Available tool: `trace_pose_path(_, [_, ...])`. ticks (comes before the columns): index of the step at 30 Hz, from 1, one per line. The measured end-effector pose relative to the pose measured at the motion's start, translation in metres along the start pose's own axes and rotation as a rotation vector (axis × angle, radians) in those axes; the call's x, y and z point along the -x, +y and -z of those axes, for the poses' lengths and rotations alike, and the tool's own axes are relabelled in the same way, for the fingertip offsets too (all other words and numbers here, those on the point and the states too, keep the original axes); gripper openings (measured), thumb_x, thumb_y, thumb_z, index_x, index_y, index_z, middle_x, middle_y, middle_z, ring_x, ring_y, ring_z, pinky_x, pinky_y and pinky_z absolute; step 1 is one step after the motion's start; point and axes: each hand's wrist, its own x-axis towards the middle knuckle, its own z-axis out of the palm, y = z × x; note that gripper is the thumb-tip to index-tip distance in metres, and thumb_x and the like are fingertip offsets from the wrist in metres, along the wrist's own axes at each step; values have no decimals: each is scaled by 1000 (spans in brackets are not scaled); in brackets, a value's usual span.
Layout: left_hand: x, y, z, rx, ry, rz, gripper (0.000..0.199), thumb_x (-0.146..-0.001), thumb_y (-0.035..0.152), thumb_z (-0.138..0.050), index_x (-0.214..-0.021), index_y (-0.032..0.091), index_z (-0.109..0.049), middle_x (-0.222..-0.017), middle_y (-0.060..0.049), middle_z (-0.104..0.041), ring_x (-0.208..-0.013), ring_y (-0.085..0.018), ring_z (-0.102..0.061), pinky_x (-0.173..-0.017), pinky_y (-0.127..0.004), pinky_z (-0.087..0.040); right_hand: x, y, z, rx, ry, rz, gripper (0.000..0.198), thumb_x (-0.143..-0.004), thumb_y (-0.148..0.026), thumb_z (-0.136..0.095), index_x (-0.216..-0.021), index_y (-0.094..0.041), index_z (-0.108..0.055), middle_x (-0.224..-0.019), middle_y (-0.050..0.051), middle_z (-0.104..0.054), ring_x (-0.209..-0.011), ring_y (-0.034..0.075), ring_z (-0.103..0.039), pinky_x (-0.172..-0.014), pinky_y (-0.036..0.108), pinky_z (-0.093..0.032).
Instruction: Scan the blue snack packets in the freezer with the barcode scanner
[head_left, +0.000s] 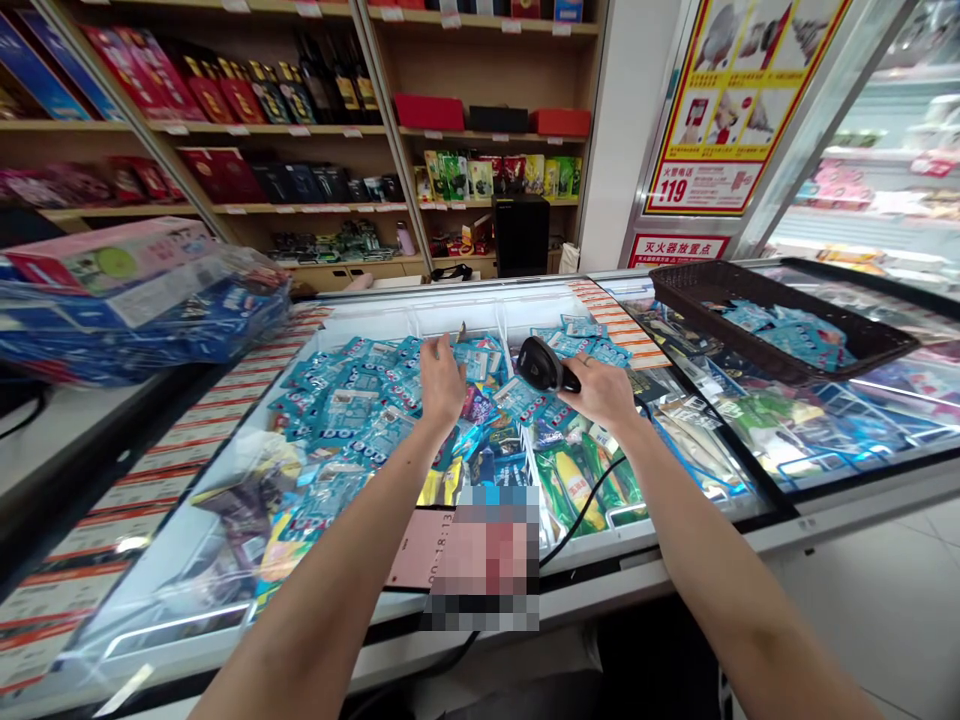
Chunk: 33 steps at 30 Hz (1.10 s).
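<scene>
Handheld scanner (541, 366): it sits just past 12 o'clock, gripped in your right hand (600, 388), fingers closed round its black handle and its head tipped toward 11 o'clock. Its cable (592, 495) drops toward 6 o'clock, over the near edge of the freezer (622, 580). Your left hand (444, 380) is just short of 12 o'clock, fingers curled and narrow above the blue packets (352, 410); you cannot tell from this view whether it pinches one.

Judging by how things lie, you look partway through. A batch of similar packets rests in the brown basket (690, 290) at about 1 o'clock, while a far larger spread lies loose from 11 to 12 o'clock, with a few more beyond the scanner. Those loose ones appear to be what is left. Which have been scanned, if any, does not show. The pink-screened phone (420, 550) near 6 o'clock reads 00:18:13.
</scene>
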Motion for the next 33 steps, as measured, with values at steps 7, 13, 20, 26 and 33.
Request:
trace_pose_path(7, [3, 21, 3, 47, -371, -448, 30, -89, 28, -41, -114, 21, -57, -124, -9, -55, -117, -23, -48, -102, -44, -35, 0, 0, 1, -11, 25, -17, 34, -81, -37, -55, -112, -22, -58, -102, 5, -64, -91, 21, -59, -67, 27, -36])
trace_pose_path(13, [9, 44, 1, 237, -726, -593, 49, -85, 45, -49, -130, 27, -46, -130, -6, -51, -115, -21, -50, -94, -33, -40, 1, 3, 0, -7, 39, -8, 34, -81, -39, -55, -111, -23, -58, -102, 4, -64, -89, 20, -59, -65, 27, -36])
trace_pose_path(20, [11, 36, -8, -41, -486, -392, 54, -71, 52, -63, -114, 20, -57, -114, -14, -53, -111, -32, -45, -92, -43, -35, 2, 3, 1, -9, 6, -22, 34, -81, -36, -55, -111, -21, -59, -103, 6, -64, -91, 21, -59, -67, 27, -38])
trace_pose_path(26, [6, 33, -3, 128, -262, 44, 48, -74, 56, -58, -106, 20, -54, -101, -10, -59, -101, -28, -51, -88, -41, -35, -7, 3, 10, 27, 19, 19, 33, -83, -39, -53, -110, -22, -59, -101, 6, -64, -89, 21, -59, -66, 27, -37])
trace_pose_path(33, [11, 28, -8, 600, -99, 391, 32, -78, 47, -57, -94, 19, -52, -74, 0, -53, -71, -15, -51, -63, -28, -41, 3, 15, 10, 5, 131, 11, 34, -84, -41, -49, -110, -20, -58, -100, 6, -64, -88, 20, -59, -66, 27, -36])
